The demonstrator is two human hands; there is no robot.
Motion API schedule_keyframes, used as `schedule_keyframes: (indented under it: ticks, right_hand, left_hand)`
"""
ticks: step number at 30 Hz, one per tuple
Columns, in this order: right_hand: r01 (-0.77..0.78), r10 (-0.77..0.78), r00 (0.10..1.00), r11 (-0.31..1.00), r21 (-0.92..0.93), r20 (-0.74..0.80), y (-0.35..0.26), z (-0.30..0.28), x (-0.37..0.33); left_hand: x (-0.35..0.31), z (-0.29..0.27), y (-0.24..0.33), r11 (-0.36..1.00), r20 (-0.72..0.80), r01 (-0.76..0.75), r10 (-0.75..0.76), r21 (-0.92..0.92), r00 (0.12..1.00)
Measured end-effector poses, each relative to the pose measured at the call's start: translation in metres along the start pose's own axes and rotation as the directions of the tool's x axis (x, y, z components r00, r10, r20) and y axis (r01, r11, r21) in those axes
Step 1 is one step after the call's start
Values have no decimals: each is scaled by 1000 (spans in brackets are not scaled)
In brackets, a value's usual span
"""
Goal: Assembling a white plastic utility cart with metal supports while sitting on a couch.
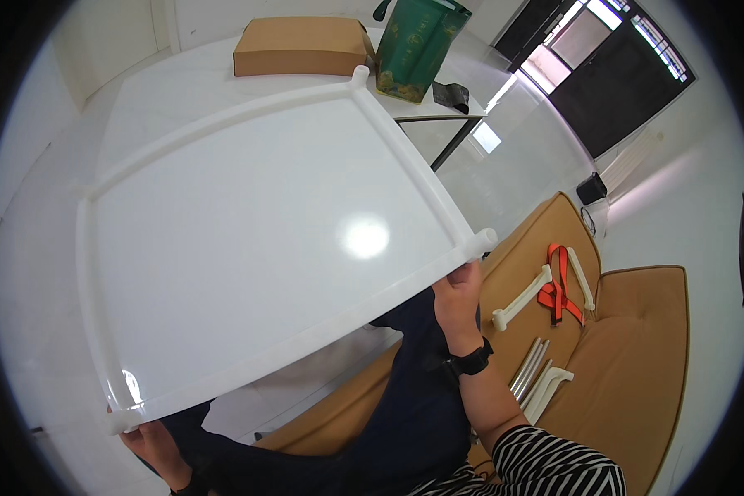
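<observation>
A large white plastic shelf panel [256, 215] with a raised rim and round stubs at its corners fills the middle of the head view. It is tilted, its near edge over my lap and its far edge above the white table. My left hand [155, 446] grips the near left corner, with the fingers partly hidden under the rim. My right hand [458, 307] is closed on the rim close to the near right corner stub, its fingertips tucked underneath and out of sight.
A flat brown cardboard box [302, 45] and a green bag [417, 50] stand on the white table [178, 74]. To my right, a tan sofa [628, 364] holds an orange strap [560, 285], cream plastic brackets [522, 298] and several metal tubes [529, 368].
</observation>
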State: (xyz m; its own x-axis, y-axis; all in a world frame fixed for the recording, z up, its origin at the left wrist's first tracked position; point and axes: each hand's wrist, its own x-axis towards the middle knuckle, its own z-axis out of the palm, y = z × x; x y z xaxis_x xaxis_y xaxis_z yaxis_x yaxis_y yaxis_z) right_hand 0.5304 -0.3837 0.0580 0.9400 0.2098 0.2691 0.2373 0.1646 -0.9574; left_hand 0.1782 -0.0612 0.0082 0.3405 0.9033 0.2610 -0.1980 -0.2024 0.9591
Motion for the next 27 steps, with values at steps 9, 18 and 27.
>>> schedule_keyframes:
  ticks: [9,18,27]
  right_hand:
    - [53,-39,996,980,-191,77,3,-8,-1]
    - [-54,46,998,982,-183,-48,2,-15,-5]
    - [13,-17,999,991,-131,-31,4,-17,-1]
  left_hand:
    - [-3,-13,-6,999,33,32,-31,-27,999]
    - [-4,-6,6,994,14,106,-106,-19,994]
    - [-7,-1,5,996,-25,76,-77,-51,997]
